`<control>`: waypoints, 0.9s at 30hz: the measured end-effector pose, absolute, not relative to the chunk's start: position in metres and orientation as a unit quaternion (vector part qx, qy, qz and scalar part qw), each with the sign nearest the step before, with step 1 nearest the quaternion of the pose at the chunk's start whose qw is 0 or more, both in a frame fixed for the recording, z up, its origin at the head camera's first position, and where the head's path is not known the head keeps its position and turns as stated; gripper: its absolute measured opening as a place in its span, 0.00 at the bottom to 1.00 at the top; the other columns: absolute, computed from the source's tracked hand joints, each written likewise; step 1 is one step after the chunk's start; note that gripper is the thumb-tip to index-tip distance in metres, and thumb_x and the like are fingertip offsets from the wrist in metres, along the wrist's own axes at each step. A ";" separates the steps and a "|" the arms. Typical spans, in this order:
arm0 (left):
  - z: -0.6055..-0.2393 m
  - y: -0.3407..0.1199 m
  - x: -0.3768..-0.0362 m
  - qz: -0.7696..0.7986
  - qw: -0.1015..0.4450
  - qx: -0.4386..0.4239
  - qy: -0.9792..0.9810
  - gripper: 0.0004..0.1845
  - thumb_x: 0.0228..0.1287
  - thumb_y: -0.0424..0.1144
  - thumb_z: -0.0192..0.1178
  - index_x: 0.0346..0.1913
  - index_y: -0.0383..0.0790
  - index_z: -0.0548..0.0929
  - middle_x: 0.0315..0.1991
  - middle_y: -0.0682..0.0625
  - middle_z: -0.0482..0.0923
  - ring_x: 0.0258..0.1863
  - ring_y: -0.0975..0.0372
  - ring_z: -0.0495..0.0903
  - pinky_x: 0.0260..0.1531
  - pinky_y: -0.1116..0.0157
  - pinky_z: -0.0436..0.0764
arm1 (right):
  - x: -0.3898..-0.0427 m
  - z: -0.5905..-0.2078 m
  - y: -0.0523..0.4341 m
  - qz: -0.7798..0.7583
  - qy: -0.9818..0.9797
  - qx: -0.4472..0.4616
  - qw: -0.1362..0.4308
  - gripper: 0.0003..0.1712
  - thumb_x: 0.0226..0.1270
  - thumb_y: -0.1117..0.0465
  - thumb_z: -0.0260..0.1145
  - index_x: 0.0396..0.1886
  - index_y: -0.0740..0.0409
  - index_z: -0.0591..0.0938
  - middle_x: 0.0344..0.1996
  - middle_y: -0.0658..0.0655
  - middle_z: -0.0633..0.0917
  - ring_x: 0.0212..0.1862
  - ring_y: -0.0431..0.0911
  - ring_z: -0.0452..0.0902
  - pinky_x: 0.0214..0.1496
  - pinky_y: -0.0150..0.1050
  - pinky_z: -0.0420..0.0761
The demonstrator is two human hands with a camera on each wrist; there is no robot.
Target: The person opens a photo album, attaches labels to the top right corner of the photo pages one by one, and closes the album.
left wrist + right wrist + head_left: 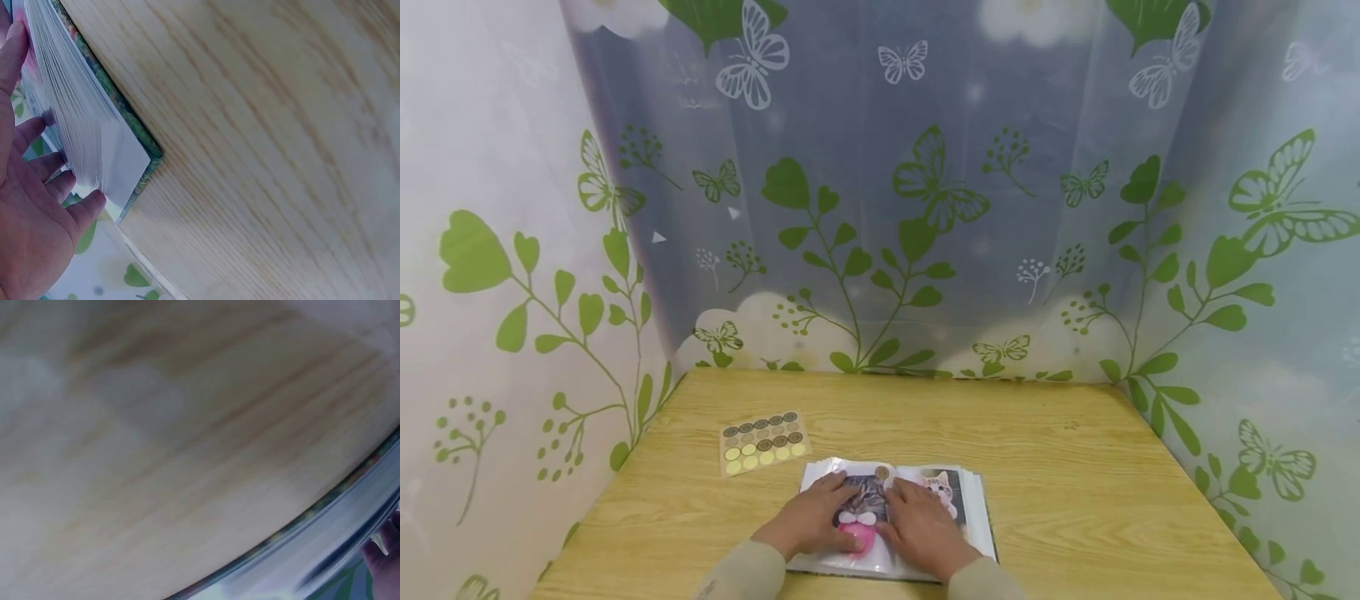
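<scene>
Your left hand point(811, 518) and right hand point(922, 527) lie flat, fingers straight, side by side on the open photo album point(972, 508), directly under both palms. Its long axis runs left-right. The sticker sheet point(763, 441) lies ahead-left, apart from the album and nearer your left hand.

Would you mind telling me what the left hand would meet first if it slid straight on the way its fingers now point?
Probably the round sticker at the top of the open album. The left hand lies flat on the cat photo, fingers aimed up and right toward it. Past that lies bare table.
</scene>
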State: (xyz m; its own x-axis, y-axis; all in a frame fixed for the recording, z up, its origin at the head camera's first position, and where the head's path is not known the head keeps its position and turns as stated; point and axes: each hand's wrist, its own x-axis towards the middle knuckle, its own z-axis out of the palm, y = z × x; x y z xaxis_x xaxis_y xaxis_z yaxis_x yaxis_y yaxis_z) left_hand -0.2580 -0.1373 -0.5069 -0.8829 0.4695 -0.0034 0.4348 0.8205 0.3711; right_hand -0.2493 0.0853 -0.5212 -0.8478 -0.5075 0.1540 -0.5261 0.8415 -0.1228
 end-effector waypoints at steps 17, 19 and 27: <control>-0.503 -0.145 -0.262 0.201 0.056 0.217 0.954 0.47 0.47 0.59 0.74 0.68 0.37 0.73 0.73 0.36 0.61 0.72 0.41 0.59 0.67 0.41 0.62 | -0.245 -0.525 0.135 0.133 -0.962 0.224 0.079 0.32 0.70 0.46 0.62 0.61 0.68 0.77 0.63 0.68 0.74 0.66 0.60 0.68 0.68 0.55 0.67; -0.503 -0.148 -0.263 0.213 0.060 0.214 0.952 0.47 0.47 0.58 0.75 0.68 0.36 0.73 0.73 0.35 0.60 0.72 0.41 0.58 0.67 0.41 0.61 | -0.245 -0.526 0.140 0.145 -0.964 0.211 0.069 0.33 0.70 0.46 0.62 0.61 0.69 0.77 0.63 0.69 0.74 0.66 0.61 0.68 0.68 0.55 0.68; -0.501 -0.149 -0.262 0.229 0.071 0.227 0.944 0.47 0.48 0.56 0.75 0.68 0.33 0.72 0.72 0.33 0.60 0.72 0.39 0.57 0.67 0.40 0.60 | -0.241 -0.521 0.148 0.148 -0.961 0.222 0.071 0.32 0.70 0.47 0.62 0.62 0.68 0.76 0.64 0.70 0.72 0.67 0.61 0.66 0.69 0.54 0.67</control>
